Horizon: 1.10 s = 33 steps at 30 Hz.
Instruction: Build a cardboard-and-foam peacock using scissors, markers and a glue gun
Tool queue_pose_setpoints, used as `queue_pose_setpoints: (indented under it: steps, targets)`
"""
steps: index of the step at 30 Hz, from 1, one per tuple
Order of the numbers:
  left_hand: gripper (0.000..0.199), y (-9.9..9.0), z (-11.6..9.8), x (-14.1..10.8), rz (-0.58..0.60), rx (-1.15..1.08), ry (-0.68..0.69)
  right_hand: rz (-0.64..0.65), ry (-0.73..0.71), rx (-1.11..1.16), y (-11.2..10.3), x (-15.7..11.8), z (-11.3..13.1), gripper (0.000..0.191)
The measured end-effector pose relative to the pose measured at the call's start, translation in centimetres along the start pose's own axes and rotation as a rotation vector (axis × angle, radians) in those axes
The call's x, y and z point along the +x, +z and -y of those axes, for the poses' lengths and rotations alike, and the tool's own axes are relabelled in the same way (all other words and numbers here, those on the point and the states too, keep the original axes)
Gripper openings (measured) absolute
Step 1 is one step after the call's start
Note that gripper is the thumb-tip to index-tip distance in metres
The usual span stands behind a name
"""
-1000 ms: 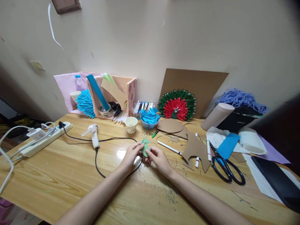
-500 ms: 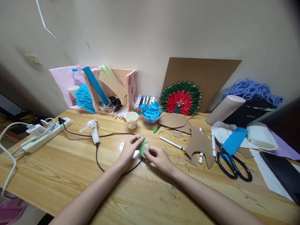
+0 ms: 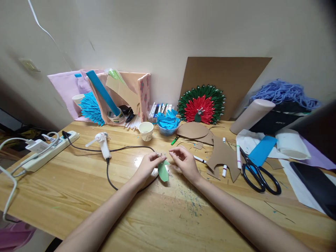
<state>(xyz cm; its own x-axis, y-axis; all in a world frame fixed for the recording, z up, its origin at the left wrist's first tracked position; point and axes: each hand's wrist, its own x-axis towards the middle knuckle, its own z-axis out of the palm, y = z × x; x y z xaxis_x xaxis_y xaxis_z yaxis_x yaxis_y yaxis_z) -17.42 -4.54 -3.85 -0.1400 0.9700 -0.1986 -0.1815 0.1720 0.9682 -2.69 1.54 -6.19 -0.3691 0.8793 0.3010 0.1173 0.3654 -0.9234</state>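
Observation:
My left hand (image 3: 148, 168) is closed on a green leaf-shaped cutout (image 3: 163, 172), pinching its upper end between thumb and fingers. The cutout hangs with its rounded end pointing down, over the wooden table (image 3: 126, 224). My right hand (image 3: 185, 163) is off the cutout, just up and to its right. Its fingers are loosely bent and slightly apart, and nothing shows between them. A black cable passes behind my left hand and leads to a white glue gun (image 3: 104, 145). A white marker (image 3: 200, 159) lies partly behind my right hand.
Behind my hands stand a paper cup (image 3: 146, 131) and a bowl of blue strips (image 3: 168, 125). Cardboard scraps (image 3: 223, 157) and black-handled scissors (image 3: 259, 176) lie to the right. A red and green fan-shaped craft (image 3: 202, 105) leans at the back. A power strip (image 3: 52, 152) sits left.
My right hand has let go of the green cutout and moved up and right. The cutout has turned so its rounded end hangs lower. My left hand keeps its hold; the view has shifted slightly.

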Motion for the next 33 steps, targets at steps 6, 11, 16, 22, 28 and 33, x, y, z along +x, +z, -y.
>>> queue_pose_setpoints:
  steps: [6, 11, 16, 22, 28, 33]
  targets:
    - [0.027, 0.06, 0.21, 0.01, 0.048, 0.015, -0.002, 0.062, -0.071, -0.055, 0.03, -0.41, 0.49, 0.013]
    - [0.026, -0.10, 0.39, 0.10, 0.064, 0.047, 0.010, 0.065, -0.084, -0.078, 0.09, -0.46, 0.34, 0.011]
    - [0.028, -0.13, 0.47, 0.11, 0.082, 0.027, -0.001, 0.059, -0.105, -0.082, 0.20, -0.55, 0.28, 0.009]
    - [0.028, -0.20, 0.40, 0.15, 0.092, 0.078, 0.028, 0.062, -0.114, -0.096, 0.17, -0.54, 0.22, 0.008]
    - [0.026, -0.25, 0.56, 0.13, 0.099, 0.076, 0.016, 0.060, -0.122, -0.076, 0.20, -0.54, 0.25, 0.006]
    - [0.026, -0.22, 0.54, 0.10, 0.090, 0.082, 0.025, 0.069, -0.120, -0.071, 0.18, -0.60, 0.29, 0.005]
